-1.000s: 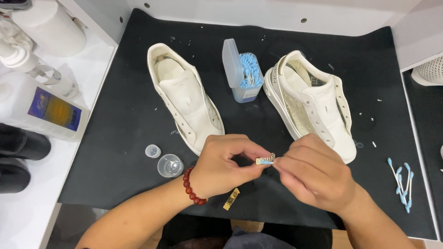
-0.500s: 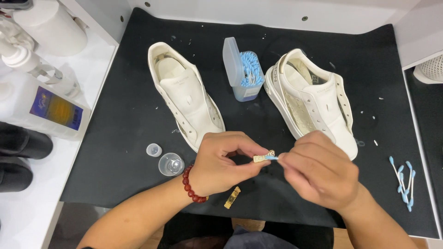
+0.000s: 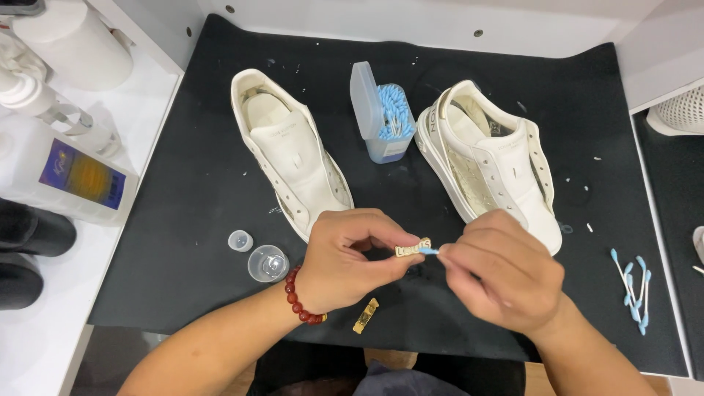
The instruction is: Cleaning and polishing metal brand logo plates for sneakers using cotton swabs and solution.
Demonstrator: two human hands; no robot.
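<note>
Pinching the small gold metal tag (image 3: pixel 412 248) with its long axis sideways, the left hand (image 3: pixel 350 258) faces the right hand (image 3: pixel 499 275), which presses a blue-tipped cotton swab (image 3: pixel 430 251) to its right end.

bright even overhead light, soft shadows, sharp focus, slight wide-angle edge distortion.

Swab shaft (image 3: pixel 433 251) hidden in right fingers (image 3: pixel 469 260), white basket (image 3: pixel 678 110) and bottles (image 3: pixel 29 95) cut off at edges
</note>
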